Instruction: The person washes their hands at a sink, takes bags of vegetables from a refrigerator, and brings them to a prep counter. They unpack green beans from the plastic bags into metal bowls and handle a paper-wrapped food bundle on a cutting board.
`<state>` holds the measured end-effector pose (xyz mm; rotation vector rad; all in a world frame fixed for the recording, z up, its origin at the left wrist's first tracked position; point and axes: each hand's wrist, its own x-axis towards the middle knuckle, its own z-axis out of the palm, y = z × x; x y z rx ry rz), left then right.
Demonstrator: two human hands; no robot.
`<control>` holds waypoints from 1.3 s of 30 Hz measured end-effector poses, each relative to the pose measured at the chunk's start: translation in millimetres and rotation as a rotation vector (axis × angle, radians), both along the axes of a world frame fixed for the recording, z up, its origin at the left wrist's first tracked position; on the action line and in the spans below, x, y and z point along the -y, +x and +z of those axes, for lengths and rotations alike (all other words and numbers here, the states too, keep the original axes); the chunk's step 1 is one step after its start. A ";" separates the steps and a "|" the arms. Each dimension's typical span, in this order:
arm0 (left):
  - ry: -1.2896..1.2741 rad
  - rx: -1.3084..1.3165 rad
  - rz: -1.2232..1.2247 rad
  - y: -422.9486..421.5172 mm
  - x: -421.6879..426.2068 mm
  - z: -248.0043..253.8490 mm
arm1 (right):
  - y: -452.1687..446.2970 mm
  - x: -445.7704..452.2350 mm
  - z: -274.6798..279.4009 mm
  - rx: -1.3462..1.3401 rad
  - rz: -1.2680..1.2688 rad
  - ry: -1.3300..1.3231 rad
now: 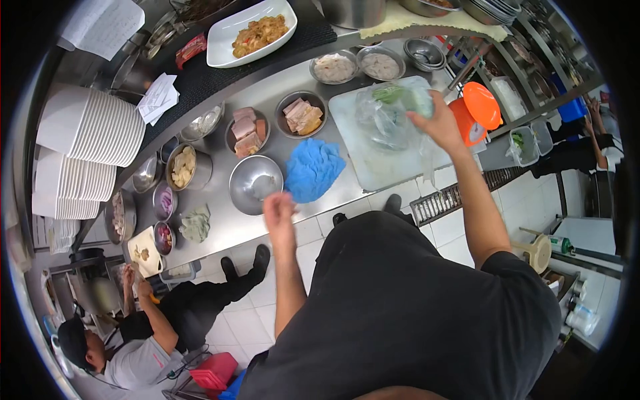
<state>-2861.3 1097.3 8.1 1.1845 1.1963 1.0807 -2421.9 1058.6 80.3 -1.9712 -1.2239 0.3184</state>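
My right hand (440, 125) is closed on a clear plastic bag (383, 117) with green leafy vegetables inside, over the white cutting board (373, 170). Part of the bag trails down past the board's right side. My left hand (280, 210) is in front of the counter's near edge, beside an empty steel bowl (245, 187); motion smears its fingers. Between that bowl and the board lies a crumpled blue plastic bag (313, 170). Behind them stand steel bowls of meat pieces (303, 117) and pink meat blocks (245, 132).
An orange scale (470, 117) stands right of the board. Bowls of pale minced food (333, 68) sit at the back. Stacked white plates (90, 127) and a white dish of food (252, 33) are on the shelf. At the left, a co-worker (143, 327) handles food at a small board (145, 252).
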 end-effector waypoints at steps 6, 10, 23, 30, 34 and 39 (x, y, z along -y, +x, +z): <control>-0.160 0.323 -0.537 121.9 -30.7 38.9 | -154.6 -16.0 -26.5 0.173 0.292 0.128; -0.275 0.482 -0.624 126.8 -47.7 32.0 | -163.0 -7.8 -3.2 -0.071 0.495 0.234; -0.295 0.242 -0.772 140.5 -23.6 54.7 | -128.4 -5.4 -10.5 0.002 0.328 0.291; -0.120 0.039 -0.618 159.0 -23.3 76.4 | -118.2 -24.1 -12.1 -0.122 0.316 0.208; 0.211 -0.154 -0.464 157.1 -26.8 56.2 | -126.5 -27.1 -5.9 -0.182 0.304 0.236; 0.111 -0.019 -0.341 169.2 -22.1 57.7 | -141.4 -30.0 2.1 -0.117 0.247 0.214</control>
